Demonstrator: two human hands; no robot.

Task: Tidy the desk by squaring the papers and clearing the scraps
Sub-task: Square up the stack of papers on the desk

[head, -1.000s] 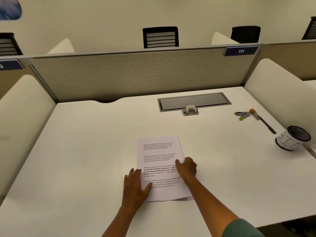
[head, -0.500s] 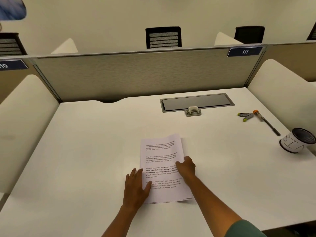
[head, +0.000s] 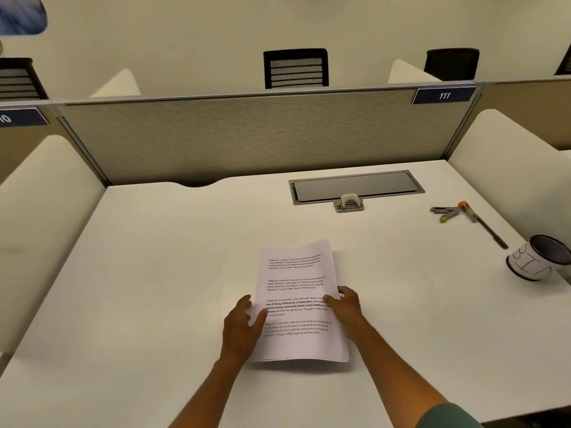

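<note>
A stack of printed papers (head: 296,273) is held between both hands over the white desk (head: 154,273), its far end lifted and curved, its near edge by the desktop. My left hand (head: 242,327) grips the stack's left edge, thumb on top of the page. On the right edge my right hand (head: 347,307) grips the sheets, thumb on the text and fingers behind. No scraps show on the desk.
A small cup marked BIN (head: 537,257) stands at the right edge. Pens and markers (head: 463,216) lie at the far right. A grey cable hatch (head: 355,186) is set in the desk before the partition (head: 247,137). Padded side dividers flank the desk.
The stack lay flat under both hands; now both hands grip its side edges and its far end has risen off the desk.
</note>
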